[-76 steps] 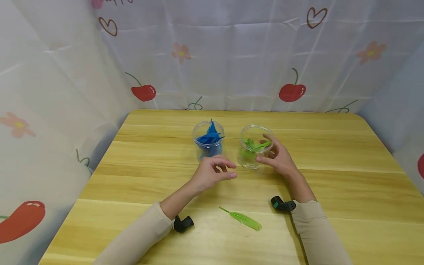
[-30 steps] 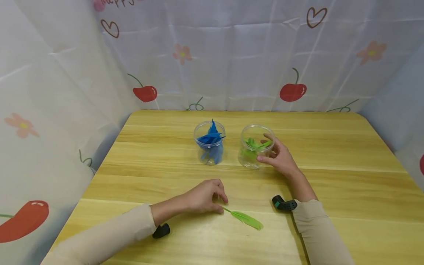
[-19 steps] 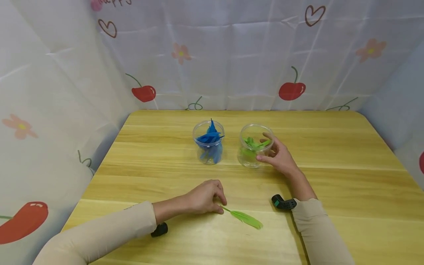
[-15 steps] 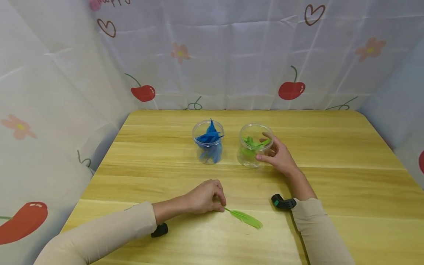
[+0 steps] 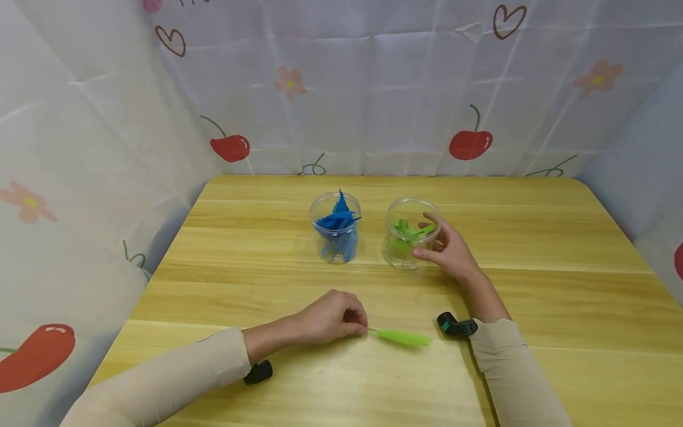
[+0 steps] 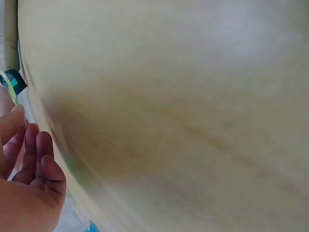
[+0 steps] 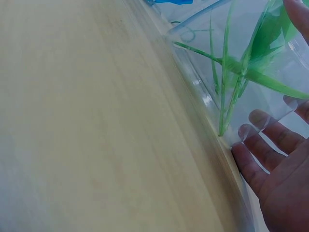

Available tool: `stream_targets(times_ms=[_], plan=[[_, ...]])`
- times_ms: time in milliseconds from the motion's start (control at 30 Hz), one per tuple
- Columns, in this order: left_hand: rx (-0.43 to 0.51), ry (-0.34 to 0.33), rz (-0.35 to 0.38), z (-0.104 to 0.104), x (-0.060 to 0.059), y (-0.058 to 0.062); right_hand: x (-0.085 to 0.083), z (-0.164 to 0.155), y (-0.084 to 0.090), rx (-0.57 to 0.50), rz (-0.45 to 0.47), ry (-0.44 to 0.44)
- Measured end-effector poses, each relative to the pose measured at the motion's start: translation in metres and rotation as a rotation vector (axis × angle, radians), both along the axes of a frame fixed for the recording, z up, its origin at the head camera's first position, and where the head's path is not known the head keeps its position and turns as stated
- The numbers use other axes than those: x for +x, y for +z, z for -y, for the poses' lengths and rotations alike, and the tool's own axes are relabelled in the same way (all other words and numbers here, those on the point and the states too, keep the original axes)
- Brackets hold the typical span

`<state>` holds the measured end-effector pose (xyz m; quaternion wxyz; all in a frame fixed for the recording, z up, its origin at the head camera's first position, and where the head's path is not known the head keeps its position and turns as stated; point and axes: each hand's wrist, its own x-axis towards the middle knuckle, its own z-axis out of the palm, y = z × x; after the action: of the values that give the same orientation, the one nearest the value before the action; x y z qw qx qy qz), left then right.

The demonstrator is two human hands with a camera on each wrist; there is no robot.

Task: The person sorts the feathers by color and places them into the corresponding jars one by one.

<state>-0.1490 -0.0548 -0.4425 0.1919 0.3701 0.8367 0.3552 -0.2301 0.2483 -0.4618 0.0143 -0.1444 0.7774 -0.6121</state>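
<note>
My left hand pinches a light green feather by its quill, between thumb and finger. The feather points right, low over the table's front half. In the left wrist view, the other fingers of the left hand are loosely bent. My right hand curls round the right side of a clear jar that stands upright. Green feathers are inside it. The right wrist view shows the fingers of the right hand against the jar wall, with green quills behind the plastic.
A second clear jar stands to the left, with blue feathers inside and some poking over its rim. Both jars stand on the wooden table. A printed curtain hangs behind the table's far edge.
My left hand came down from near the jars to the feather on the table and took its quill. The feather is now raised slightly and turned. My right hand has stayed at the jar.
</note>
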Motion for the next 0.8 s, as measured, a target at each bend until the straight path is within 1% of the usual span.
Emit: stream_targets(times_ms=[67,167,333,500,667,733,800], plan=[[0.017,0.014,0.021,-0.001,0.000,0.002,0.000,0.000,0.000,-0.002,0.001,0.000],[0.032,0.035,0.031,-0.002,-0.001,0.005,0.000,0.000,0.000,0.001,0.004,-0.001],[0.054,0.074,0.010,-0.003,-0.003,0.013,-0.001,0.000,0.000,0.004,0.000,0.000],[0.128,0.107,-0.017,-0.004,-0.004,0.029,0.000,-0.001,0.000,0.005,-0.005,0.003],[0.237,0.140,-0.086,-0.006,-0.007,0.050,-0.001,-0.002,-0.001,0.004,-0.009,0.003],[0.278,0.169,-0.114,-0.008,-0.009,0.056,-0.001,-0.003,-0.002,0.017,-0.017,0.001],[0.318,0.207,-0.127,-0.010,-0.011,0.062,-0.002,-0.003,-0.003,0.045,-0.038,-0.009]])
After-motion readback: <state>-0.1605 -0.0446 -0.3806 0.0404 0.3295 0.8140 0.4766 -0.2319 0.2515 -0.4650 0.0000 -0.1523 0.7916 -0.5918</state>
